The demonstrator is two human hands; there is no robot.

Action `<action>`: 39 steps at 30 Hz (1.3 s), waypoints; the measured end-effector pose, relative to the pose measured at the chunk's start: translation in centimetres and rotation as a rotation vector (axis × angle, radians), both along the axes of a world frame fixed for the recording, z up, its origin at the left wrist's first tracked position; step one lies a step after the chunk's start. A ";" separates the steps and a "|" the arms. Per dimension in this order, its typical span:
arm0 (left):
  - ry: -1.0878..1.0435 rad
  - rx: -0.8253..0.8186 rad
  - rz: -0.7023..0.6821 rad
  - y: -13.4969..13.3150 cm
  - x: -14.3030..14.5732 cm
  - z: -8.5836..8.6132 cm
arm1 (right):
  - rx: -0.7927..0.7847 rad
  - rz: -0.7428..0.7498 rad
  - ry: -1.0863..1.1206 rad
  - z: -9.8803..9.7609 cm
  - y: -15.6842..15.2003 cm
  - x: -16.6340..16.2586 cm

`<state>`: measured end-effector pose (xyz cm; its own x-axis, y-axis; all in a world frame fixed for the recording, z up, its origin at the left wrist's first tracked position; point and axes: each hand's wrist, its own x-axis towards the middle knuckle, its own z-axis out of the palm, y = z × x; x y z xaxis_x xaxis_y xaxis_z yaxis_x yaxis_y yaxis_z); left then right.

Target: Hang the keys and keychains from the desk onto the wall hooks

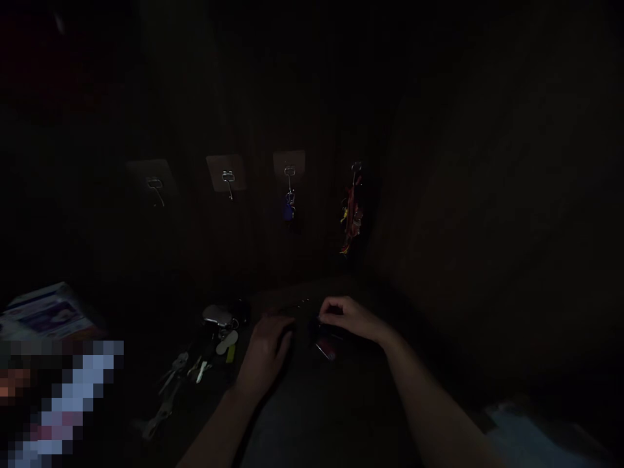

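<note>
My right hand is closed in a pinch over a dark surface. What it pinches is small, dark and too dim to name. Just below those fingertips lies a reddish piece with a shiny edge. My left hand rests low over the surface with its thumb apart from the fingers, holding nothing that I can see. Left of it lie several keys with a silvery oval fob, a pale rounded tag and a yellow-green tag.
Along the dark wall are a bare hook, another bare hook, a hook with a blue key fob, and one with red and yellow cords. A printed box stands at left. Something pale shows at lower right.
</note>
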<state>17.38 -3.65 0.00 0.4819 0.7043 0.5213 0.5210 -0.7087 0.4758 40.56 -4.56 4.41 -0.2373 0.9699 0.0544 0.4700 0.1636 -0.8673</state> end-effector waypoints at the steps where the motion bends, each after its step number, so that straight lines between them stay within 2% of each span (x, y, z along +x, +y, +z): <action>1: 0.000 -0.010 -0.007 0.0 0.0 0.0 | -0.024 0.032 -0.013 0.0 0.0 0.2; 6: -0.002 -0.017 -0.009 0.0 -0.1 -0.2 | -0.093 0.041 0.054 0.6 -0.5 1.3; 10: 0.001 0.009 -0.014 0.0 -0.2 -0.1 | -0.106 -0.077 0.094 0.8 -0.5 2.3; 14: 0.025 -0.001 -0.019 0.0 -0.1 0.1 | -0.025 -0.253 0.025 0.1 0.0 3.5; 18: 0.035 -0.022 -0.013 -0.1 0.0 0.2 | 0.056 -0.332 -0.039 -0.9 0.9 3.9; 22: 0.031 -0.025 -0.036 0.0 0.1 0.3 | 0.099 -0.395 -0.229 -1.5 1.3 3.7; 26: 0.032 -0.016 -0.049 0.0 0.0 0.3 | 0.096 -0.393 -0.405 -1.7 1.3 3.3; 31: 0.032 0.004 -0.043 0.1 0.0 0.2 | 0.118 -0.379 -0.480 -1.7 1.2 2.7; 39: 0.033 0.032 -0.027 0.2 -0.1 -0.1 | 0.244 -0.365 -0.593 -1.8 1.5 1.7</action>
